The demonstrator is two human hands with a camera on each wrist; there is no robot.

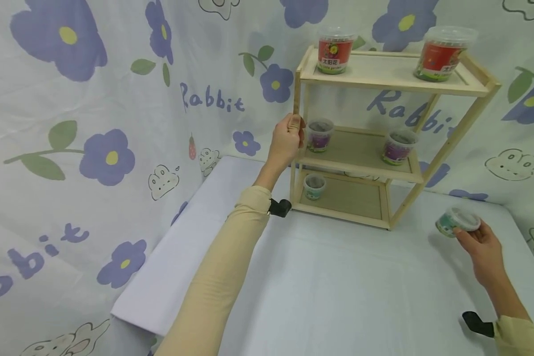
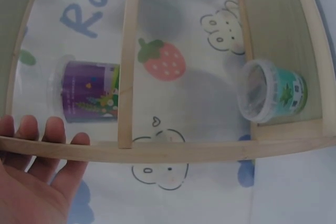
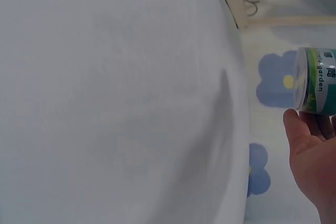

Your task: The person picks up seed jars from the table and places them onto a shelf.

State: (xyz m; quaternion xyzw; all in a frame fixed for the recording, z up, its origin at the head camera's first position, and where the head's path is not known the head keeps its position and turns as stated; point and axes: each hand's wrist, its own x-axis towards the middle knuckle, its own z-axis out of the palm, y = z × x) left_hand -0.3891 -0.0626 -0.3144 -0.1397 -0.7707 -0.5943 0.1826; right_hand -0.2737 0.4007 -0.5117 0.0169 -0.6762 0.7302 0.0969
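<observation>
My left hand [image 1: 286,141] grips the left front post of a three-tier wooden shelf [image 1: 360,170]; in the left wrist view its fingers [image 2: 54,129] curl around the post. A clear plastic cup with a purple label [image 1: 319,136] stands on the middle tier just beside this hand. On the bottom tier, at the left, sits a smaller green-labelled cup [image 1: 314,186]. Out to the right of the shelf, my right hand [image 1: 484,249] holds another green-labelled cup [image 1: 448,222], tilted, above the white table. The right wrist view shows part of that cup [image 3: 321,82], cut off by the frame edge.
Two red-labelled tubs, one at the left [image 1: 335,52] and one at the right [image 1: 440,57], stand on the top tier. A second purple-labelled cup [image 1: 398,147] is at the middle tier's right. Patterned cloth [image 1: 160,118] hangs behind the white table [image 1: 338,277].
</observation>
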